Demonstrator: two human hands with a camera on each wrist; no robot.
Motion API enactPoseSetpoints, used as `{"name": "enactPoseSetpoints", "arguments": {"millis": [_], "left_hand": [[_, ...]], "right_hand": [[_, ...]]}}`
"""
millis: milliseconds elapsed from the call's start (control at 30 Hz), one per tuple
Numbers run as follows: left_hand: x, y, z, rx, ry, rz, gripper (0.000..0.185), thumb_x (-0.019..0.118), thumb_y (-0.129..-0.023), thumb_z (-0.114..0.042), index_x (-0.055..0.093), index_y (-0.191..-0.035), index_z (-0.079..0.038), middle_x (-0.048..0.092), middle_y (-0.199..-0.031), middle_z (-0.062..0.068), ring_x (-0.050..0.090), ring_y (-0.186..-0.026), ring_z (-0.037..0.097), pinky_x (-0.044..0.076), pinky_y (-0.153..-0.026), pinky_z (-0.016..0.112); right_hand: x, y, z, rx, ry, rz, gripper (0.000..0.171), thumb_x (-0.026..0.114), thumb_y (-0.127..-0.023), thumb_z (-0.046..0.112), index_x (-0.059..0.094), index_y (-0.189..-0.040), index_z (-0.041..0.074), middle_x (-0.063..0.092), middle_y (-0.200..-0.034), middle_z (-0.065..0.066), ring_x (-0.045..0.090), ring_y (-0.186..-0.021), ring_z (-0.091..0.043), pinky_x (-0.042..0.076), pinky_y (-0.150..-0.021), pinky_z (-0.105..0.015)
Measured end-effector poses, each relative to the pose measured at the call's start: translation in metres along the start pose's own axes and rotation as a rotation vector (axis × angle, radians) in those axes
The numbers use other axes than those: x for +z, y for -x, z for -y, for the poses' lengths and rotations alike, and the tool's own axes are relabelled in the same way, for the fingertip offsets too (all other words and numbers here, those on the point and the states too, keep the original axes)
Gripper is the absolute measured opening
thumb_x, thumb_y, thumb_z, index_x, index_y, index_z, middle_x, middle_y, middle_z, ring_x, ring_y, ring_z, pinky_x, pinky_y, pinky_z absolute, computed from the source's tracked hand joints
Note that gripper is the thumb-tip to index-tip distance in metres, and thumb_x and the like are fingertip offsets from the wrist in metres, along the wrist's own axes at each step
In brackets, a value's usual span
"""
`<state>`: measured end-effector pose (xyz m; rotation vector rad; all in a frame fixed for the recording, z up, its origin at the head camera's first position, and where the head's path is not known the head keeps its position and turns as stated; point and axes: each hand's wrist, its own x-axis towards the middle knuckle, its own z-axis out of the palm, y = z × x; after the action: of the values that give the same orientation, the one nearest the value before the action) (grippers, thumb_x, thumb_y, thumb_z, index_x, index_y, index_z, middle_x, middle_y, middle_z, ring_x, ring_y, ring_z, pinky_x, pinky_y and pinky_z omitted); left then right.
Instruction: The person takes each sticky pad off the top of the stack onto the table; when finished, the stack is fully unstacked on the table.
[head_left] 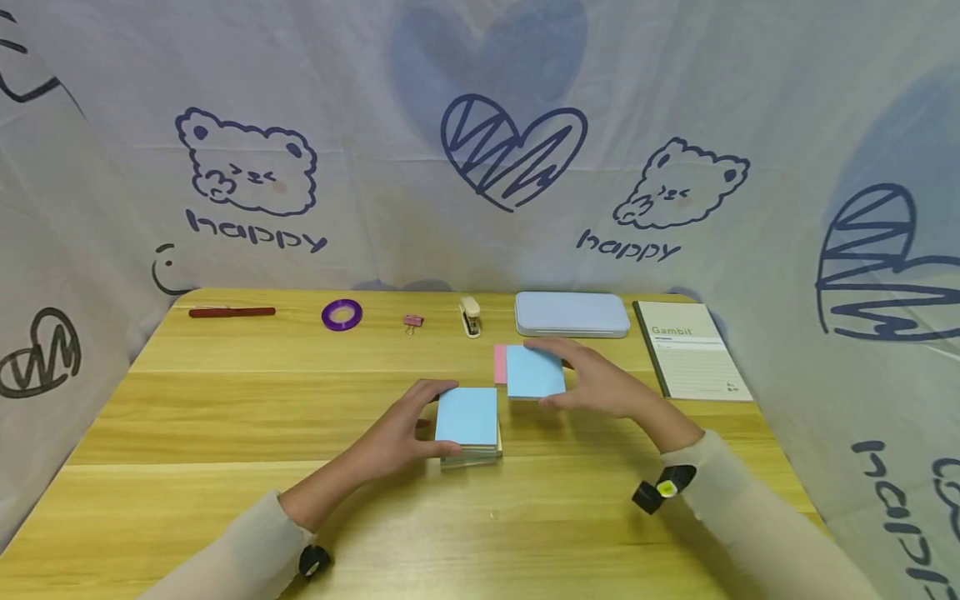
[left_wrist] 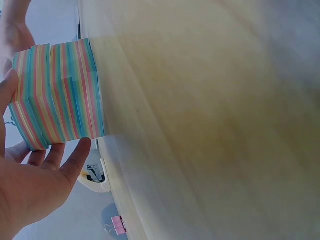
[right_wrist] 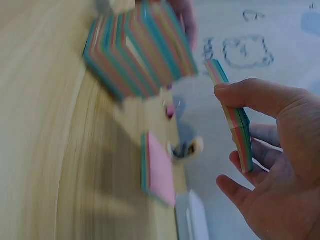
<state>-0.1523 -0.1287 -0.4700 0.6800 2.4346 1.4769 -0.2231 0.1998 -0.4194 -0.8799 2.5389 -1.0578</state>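
Observation:
My left hand (head_left: 393, 429) grips a tall stack of sticky note pads (head_left: 467, 417), thumb on the near side and fingers on the far side. Its top is light blue, and the left wrist view shows striped sides of blue, pink, yellow and orange, with the layers slightly offset. Between thumb and fingers, my right hand (head_left: 600, 385) holds a thinner sticky note pad (right_wrist: 238, 127), blue on top, to the right of the stack and raised off the table. Partly covered by it in the head view, a pink-topped sticky note pad (right_wrist: 161, 172) lies on the table.
Along the back of the wooden table (head_left: 225, 425) lie a dark red pen (head_left: 232, 312), purple tape roll (head_left: 342, 315), pink binder clip (head_left: 413, 322), cream stapler (head_left: 470, 317) and pale blue case (head_left: 572, 314). A notebook (head_left: 692, 350) is at right. A printed curtain (head_left: 375, 125) stands behind.

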Motion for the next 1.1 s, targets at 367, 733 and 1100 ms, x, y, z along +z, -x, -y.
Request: {"name": "enactPoseSetpoints", "arguments": {"millis": [367, 733, 1100], "left_hand": [[0.000, 0.000, -0.001, 0.007, -0.015, -0.003, 0.084, 0.086, -0.086, -0.023, 0.041, -0.156, -0.012, 0.044, -0.152, 0.011, 0.048, -0.137, 0.031, 0.052, -0.106, 0.053], [0.000, 0.000, 0.000, 0.008, -0.020, 0.006, 0.085, 0.085, -0.087, -0.025, 0.039, -0.157, -0.009, 0.043, -0.152, 0.012, 0.048, -0.137, 0.032, 0.051, -0.107, 0.054], [0.000, -0.001, 0.002, 0.012, -0.019, 0.007, 0.083, 0.083, -0.089, -0.025, 0.039, -0.157, -0.008, 0.045, -0.150, 0.012, 0.048, -0.136, 0.034, 0.051, -0.106, 0.057]], "right_hand": [[-0.013, 0.000, -0.060, 0.108, -0.016, 0.015, 0.086, 0.084, -0.085, 0.011, 0.038, -0.158, 0.007, 0.033, -0.164, -0.019, 0.029, -0.151, -0.041, 0.028, -0.122, -0.061], [-0.017, -0.003, -0.097, 0.220, -0.008, 0.021, 0.090, 0.085, -0.085, 0.019, 0.035, -0.160, 0.010, 0.030, -0.165, -0.022, 0.027, -0.151, -0.042, 0.020, -0.125, -0.060], [-0.014, -0.006, -0.116, 0.194, 0.034, 0.028, 0.088, 0.085, -0.084, 0.017, 0.038, -0.158, 0.007, 0.036, -0.160, -0.025, 0.041, -0.137, -0.040, 0.031, -0.118, -0.058]]}}
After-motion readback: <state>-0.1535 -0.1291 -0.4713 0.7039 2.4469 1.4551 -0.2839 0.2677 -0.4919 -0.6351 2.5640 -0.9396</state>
